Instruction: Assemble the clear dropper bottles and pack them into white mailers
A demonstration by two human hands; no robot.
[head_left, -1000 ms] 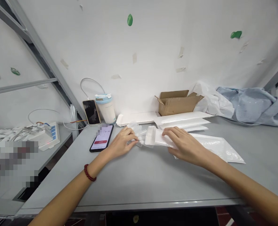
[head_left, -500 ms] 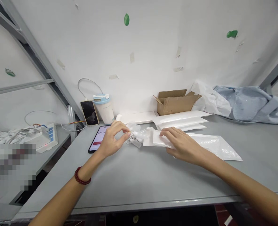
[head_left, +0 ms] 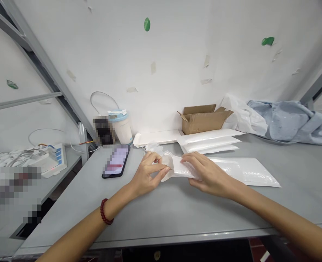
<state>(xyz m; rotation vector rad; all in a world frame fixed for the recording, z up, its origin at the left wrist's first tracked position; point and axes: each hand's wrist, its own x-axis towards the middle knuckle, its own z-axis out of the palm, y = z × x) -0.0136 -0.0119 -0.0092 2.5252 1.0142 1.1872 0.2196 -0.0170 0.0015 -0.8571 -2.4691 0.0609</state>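
Note:
My right hand (head_left: 208, 173) is wrapped over a white bubble mailer (head_left: 183, 168), holding it just above the table with its mouth facing left. At that mouth, my left hand (head_left: 150, 171) pinches thumb and forefinger together, the tips right against the mailer's edge. Whatever those fingertips hold is too small to make out. A translucent, crumpled flap (head_left: 166, 159) sticks up at the mailer's mouth. Behind my left hand lies crumpled clear plastic (head_left: 153, 147), partly hidden. Another white bubble mailer (head_left: 259, 173) lies flat beyond my right hand.
More white mailers (head_left: 211, 140) are stacked in front of an open cardboard box (head_left: 207, 122). A phone (head_left: 116, 162) lies at left, near a lidded cup (head_left: 123, 129) and a second phone (head_left: 103, 131). A white bag (head_left: 248, 116) and blue cloth (head_left: 286, 122) rest at back right.
My left hand has moved right and slightly down, from the clear plastic and small white items to the mailer's mouth. Those small items are now hidden. My right hand has shifted slightly left.

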